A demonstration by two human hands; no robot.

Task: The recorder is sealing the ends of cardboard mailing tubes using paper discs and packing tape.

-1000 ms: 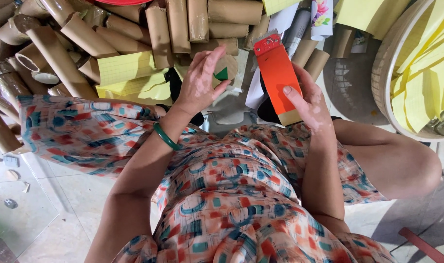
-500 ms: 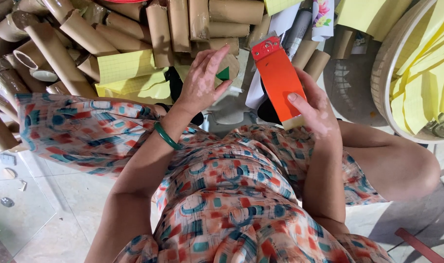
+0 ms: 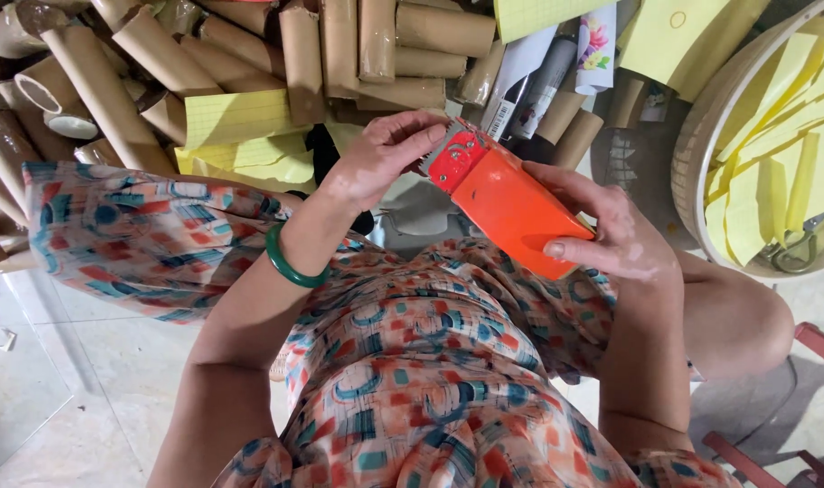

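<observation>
In the head view we look down at our own lap, covered by a patterned dress in orange, teal and cream (image 3: 430, 398). Our right hand (image 3: 611, 239) wraps around the lower body of a bright orange plastic tape dispenser with a toothed metal edge at its top (image 3: 507, 203), thumb lying along its side, so this grip is closed firmly on the dispenser and carries it above our knees, tilted with the metal edge pointing up and to the left. Our left hand (image 3: 380, 163), with a green bangle (image 3: 290, 262) on its wrist, curls its fingertips (image 3: 430, 136) onto that toothed end; the grip there is narrow and touching, though we cannot tell whether anything thin is pinched between the fingers. We judge the work to be at an early stage: the dispenser is in hand and its cutting end is being handled, but no strip of tape shows drawn out. Beyond our knees lies a heap of brown cardboard tubes (image 3: 339, 45), with yellow lined paper sheets (image 3: 235, 117) among them, and to the right a round woven basket (image 3: 701, 163) holds yellow paper strips (image 3: 773, 154).
</observation>
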